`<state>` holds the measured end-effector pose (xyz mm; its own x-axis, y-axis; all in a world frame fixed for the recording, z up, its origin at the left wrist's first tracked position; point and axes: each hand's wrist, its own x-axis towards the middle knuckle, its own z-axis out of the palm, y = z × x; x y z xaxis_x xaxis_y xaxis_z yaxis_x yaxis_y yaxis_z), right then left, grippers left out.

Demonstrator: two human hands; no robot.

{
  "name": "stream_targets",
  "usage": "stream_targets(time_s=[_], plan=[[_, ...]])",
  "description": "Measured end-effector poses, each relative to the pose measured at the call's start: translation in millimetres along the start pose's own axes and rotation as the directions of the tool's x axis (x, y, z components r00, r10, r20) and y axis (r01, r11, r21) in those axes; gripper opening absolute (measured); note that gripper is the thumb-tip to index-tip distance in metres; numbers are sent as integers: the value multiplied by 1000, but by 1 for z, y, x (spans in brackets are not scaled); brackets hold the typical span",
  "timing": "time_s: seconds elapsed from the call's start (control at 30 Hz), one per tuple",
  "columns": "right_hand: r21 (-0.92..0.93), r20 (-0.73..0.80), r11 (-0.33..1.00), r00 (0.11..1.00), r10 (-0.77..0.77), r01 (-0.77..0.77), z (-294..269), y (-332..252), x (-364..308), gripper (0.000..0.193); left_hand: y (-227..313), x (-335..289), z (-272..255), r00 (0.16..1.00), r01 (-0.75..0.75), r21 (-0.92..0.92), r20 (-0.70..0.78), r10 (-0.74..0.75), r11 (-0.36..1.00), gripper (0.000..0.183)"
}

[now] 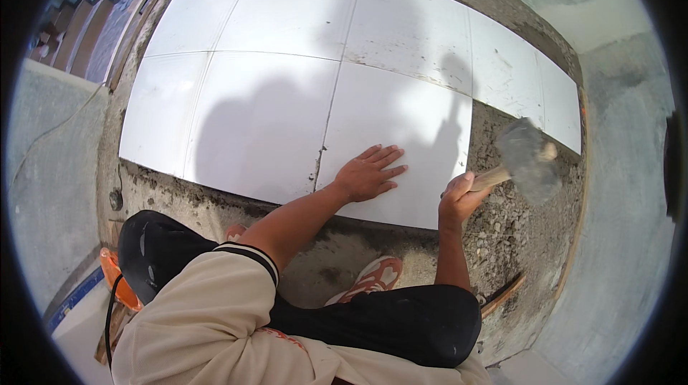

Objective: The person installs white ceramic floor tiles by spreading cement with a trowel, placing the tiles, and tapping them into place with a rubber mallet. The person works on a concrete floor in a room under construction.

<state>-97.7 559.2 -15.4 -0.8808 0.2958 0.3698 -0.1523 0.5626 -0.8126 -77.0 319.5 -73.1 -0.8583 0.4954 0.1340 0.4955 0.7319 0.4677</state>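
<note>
Filling most of upper & ctr frame, a grid of glossy white tiles (279, 23) lies over grey mortar, w/ broad shadows across it. Pale blue-grey plastered R wall (623, 184) runs down R side of frame; similar L wall (54, 120) at far L. Btwn grid & R wall, ctr-right, is a strip of rough grey-brown rubble (498, 234). Large white tile (398, 109) sits just R of ctr, its R edge bordering the rubble. Over rubble: mallet (527, 159) w/ bulky dark-grey head & light wooden handle, head motion-blurred; can't tell if it touches anything. Red-and-white sneaker (369, 279), lower ctr. L hand (369, 173) rests flat on that tile, unclenched, fingers spread. R hand (462, 202), beside tile's lower R corner, is clenched round mallet handle.
</note>
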Motion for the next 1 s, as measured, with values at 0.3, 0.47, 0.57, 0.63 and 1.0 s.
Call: stream_targets(time_s=[0.3,0.47,0.57,0.63,1.0], plan=[[-91,253,991,960,121,-101,24,-33,8,37,-5,-17,0,998,34,-38,54,-32,999,53],[-400,515,913,843,156,75,34,-2,5,32,-7,-3,0,999,10,-38,50,-8,999,53],[-203,381,967,898,222,-153,35,-26,6,34,-14,-8,-2,998,25,-22,62,-24,999,53],[-202,360,976,921,150,-80,36,-26,1,37,-10,-7,-4,1000,5,-38,8,-4,999,53],[-86,305,991,945,119,-97,49,-16,15,33,-7,-8,-5,991,124,-27,-57,-125,992,74]])
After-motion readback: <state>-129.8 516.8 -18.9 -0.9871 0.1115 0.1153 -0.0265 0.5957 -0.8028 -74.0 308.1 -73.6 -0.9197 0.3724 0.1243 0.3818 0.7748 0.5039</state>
